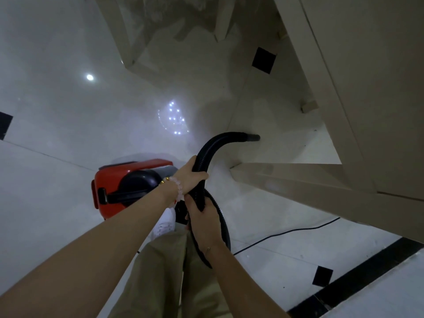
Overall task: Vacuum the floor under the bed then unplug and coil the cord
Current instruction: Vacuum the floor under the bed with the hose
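We grip the black hose (pixel 207 154) in both hands: our right hand (pixel 202 222) closes its fingers (pixel 191 204) around the lower stretch, and just above it our left hand (pixel 190 177) wraps the hose too, likely so we can steer the far end. Beside our left hand sits the red vacuum (pixel 128 184) on the floor (pixel 57 134). The cord (pixel 286 232) trails away right of our right hand, not yet unplugged as far as we can judge. Beyond our fingers, the nozzle (pixel 253 137) reaches low toward the bed frame (pixel 309 180), aiming underneath it.
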Available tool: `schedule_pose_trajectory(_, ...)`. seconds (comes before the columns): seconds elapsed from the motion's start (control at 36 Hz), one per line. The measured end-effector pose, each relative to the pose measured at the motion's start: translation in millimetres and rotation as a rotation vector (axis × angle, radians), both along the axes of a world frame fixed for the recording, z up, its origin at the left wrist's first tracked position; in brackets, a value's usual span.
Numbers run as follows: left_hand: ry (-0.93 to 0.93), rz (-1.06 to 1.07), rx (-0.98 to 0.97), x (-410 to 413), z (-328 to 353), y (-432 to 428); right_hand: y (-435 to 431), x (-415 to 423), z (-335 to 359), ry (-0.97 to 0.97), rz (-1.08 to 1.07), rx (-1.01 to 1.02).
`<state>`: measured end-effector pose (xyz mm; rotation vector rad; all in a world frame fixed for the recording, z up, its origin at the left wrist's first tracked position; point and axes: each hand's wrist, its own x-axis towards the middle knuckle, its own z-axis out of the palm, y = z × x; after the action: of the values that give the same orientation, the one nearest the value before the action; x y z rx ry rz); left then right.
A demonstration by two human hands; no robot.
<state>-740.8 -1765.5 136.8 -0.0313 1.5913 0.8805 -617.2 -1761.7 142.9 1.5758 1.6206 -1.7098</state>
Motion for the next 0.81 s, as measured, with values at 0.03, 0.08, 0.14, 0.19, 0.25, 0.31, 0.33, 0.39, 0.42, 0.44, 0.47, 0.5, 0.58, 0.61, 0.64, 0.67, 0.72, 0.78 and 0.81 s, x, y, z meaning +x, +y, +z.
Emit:
schedule_pose_trajectory(0.03,-0.003,0.015,0.001,-1,-3,2,2,-1,-2,0.001,-0.013,-0.007)
schedule_pose_trajectory(0.08,0.0,0.041,0.014,-2,-9,6,7,-4,-5,0.013,-0.02,-0.017)
schedule_pose_trajectory(0.14,-0.009,0.05,0.027,-6,-13,13,13,-6,-8,0.028,-0.042,-0.028)
schedule_pose_trajectory(0.19,-0.013,0.036,0.036,-9,-19,21,20,-10,-11,0.032,-0.068,-0.043)
schedule_pose_trajectory(0.25,-0.001,0.025,0.05,-12,-26,31,31,-15,-15,0.021,-0.077,-0.049)
schedule_pose_trajectory(0.31,0.02,0.03,0.063,-15,-31,41,43,-19,-21,0.02,-0.081,-0.05)
schedule_pose_trajectory(0.33,0.029,0.031,0.077,-16,-35,46,50,-22,-25,0.024,-0.079,-0.051)
schedule_pose_trajectory(0.39,0.047,0.034,0.093,-19,-43,55,65,-26,-31,0.036,-0.059,-0.053)
schedule_pose_trajectory(0.42,0.048,0.041,0.093,-21,-47,58,71,-27,-35,0.039,-0.043,-0.05)
schedule_pose_trajectory(0.44,0.044,0.053,0.094,-22,-52,62,77,-29,-38,0.043,-0.031,-0.045)
schedule_pose_trajectory(0.47,0.037,0.074,0.1,-25,-57,65,83,-31,-42,0.048,-0.021,-0.039)
schedule_pose_trajectory(0.5,0.035,0.103,0.117,-27,-61,69,87,-33,-46,0.052,-0.013,-0.033)
schedule_pose_trajectory(0.58,0.045,0.17,0.163,-36,-69,80,99,-43,-54,0.053,0.003,-0.017)
schedule_pose_trajectory(0.61,0.055,0.184,0.169,-39,-72,83,102,-46,-56,0.05,0.01,-0.015)
schedule_pose_trajectory(0.64,0.062,0.196,0.171,-43,-75,85,104,-50,-59,0.048,0.02,-0.012)
schedule_pose_trajectory(0.67,0.072,0.208,0.171,-46,-79,86,106,-54,-62,0.047,0.032,-0.009)
schedule_pose_trajectory(0.72,0.108,0.227,0.164,-54,-85,86,109,-64,-67,0.048,0.07,-0.007)
schedule_pose_trajectory(0.78,0.143,0.257,0.148,-62,-92,85,112,-74,-71,0.054,0.109,-0.006)
schedule_pose_trajectory(0.81,0.151,0.274,0.137,-66,-94,84,114,-79,-73,0.058,0.127,-0.003)
